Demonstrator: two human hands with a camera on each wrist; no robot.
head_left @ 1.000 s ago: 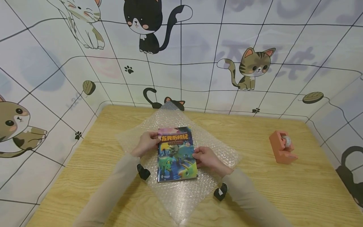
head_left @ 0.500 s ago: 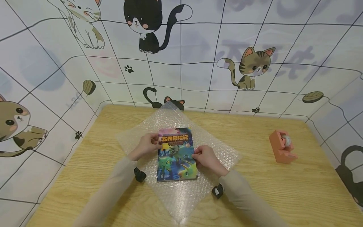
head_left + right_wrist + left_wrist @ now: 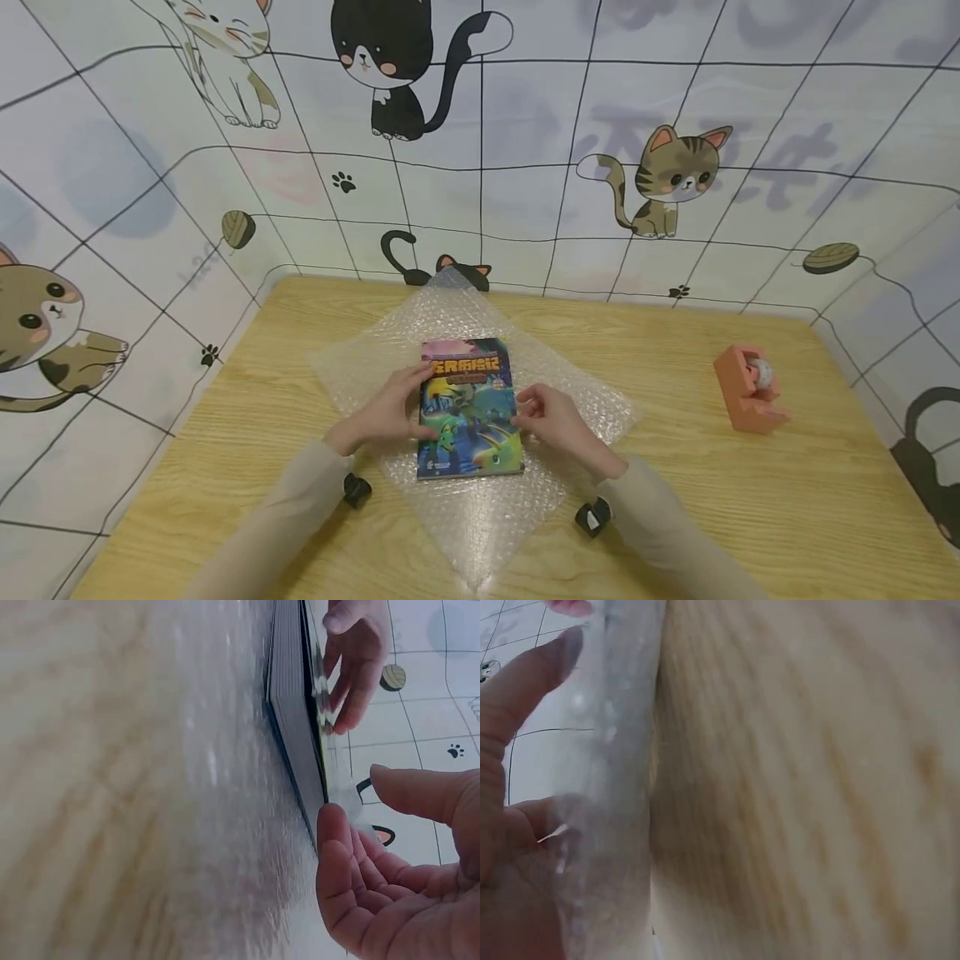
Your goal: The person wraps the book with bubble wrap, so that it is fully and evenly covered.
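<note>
A book with a colourful cartoon cover lies face up on a diamond-turned sheet of bubble wrap. My left hand is at the book's left side, its thumb and fingers spread apart over the cover's edge. At the opposite side, my right hand has its fingertips right at the long edge. In the right wrist view the thumb stands away from the bent fingers, beside the page block of the book. Bubble wrap covers part of the left hand in the left wrist view.
An orange tape dispenser with a roll of tape stands at the right of the wooden table. Cat-printed sheeting rises behind the table and along both sides. The far corner of the bubble wrap leans up against it.
My left hand has slid toward the near end of the book and its fingers have spread. My right thumb and fingers have loosened at the right edge. The book has hardly moved.
</note>
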